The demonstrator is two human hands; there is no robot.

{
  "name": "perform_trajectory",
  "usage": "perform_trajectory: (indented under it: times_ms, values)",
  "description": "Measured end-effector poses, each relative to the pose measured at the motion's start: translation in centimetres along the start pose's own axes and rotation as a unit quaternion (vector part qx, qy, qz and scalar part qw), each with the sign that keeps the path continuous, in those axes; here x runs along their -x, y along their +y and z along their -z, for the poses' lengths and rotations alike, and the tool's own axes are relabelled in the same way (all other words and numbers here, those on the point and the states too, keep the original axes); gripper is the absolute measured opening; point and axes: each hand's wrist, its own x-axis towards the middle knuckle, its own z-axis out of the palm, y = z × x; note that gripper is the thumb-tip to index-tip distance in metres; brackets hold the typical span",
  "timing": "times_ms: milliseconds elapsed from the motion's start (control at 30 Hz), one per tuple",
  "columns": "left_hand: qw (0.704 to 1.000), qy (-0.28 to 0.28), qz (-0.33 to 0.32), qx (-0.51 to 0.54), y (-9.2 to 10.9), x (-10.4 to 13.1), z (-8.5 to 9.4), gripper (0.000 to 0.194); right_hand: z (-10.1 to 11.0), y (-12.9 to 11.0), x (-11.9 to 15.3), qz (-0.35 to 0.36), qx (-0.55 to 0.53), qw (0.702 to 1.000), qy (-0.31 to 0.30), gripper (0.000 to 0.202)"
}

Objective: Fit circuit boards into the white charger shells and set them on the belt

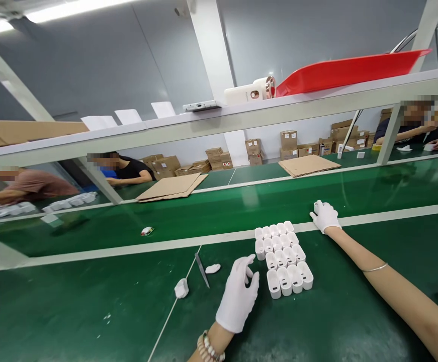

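My left hand (pixel 244 284), in a white glove, is just left of a block of white plastic cups (pixel 284 281) on the green table. Its fingers are bent but apart, with nothing between them. The cups are small, open-topped and oval, packed in rows, and dark slots show inside many of them. My right hand (pixel 322 215), also gloved in white, reaches over the pale strip behind the cups at the green belt's near edge. Its thumb and fingers are spread, and no held object can be made out. Tweezers (pixel 202 270) lie beside a flat white piece (pixel 213 269).
A crumpled white lump (pixel 181 288) lies left of the tweezers. A small item (pixel 147 231) rests on the belt (pixel 219 211). Cardboard sheets (pixel 171 187) lie beyond it. Above runs a shelf (pixel 188 123) with a red tray (pixel 347 73). Several people sit across.
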Motion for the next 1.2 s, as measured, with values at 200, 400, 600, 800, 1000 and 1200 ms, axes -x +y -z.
perform_trajectory:
  times_ms: [200, 400, 600, 800, 1000, 1200]
  values:
    - [0.997, -0.034, 0.065, -0.029, -1.1, -0.3, -1.1, 0.052, 0.8, -0.5, 0.5, 0.088, -0.012, 0.992, 0.087, 0.045]
    - [0.994, -0.065, 0.076, -0.042, -0.7, -0.8, -1.0, 0.065, 0.5, -0.9, 0.8, 0.247, -0.042, 0.967, 0.033, 0.031]
    - [0.990, -0.098, 0.078, -0.070, 0.3, -0.9, -0.7, 0.064, -1.1, -0.4, 0.0, 0.239, -0.059, 0.969, 0.033, 0.034]
    - [0.984, -0.135, 0.062, -0.097, -0.1, -2.4, -1.3, 0.051, -2.8, 0.6, -0.6, 0.211, -0.079, 0.974, 0.028, 0.044]
    - [0.981, -0.136, 0.096, -0.097, -1.0, -3.3, -1.6, 0.025, -3.4, 1.3, -0.6, 0.191, -0.095, 0.977, 0.005, 0.051]
    - [0.996, -0.073, 0.043, 0.013, -0.3, -2.4, -1.0, 0.021, -2.8, 1.1, -0.3, 0.171, -0.101, 0.980, -0.023, 0.054]
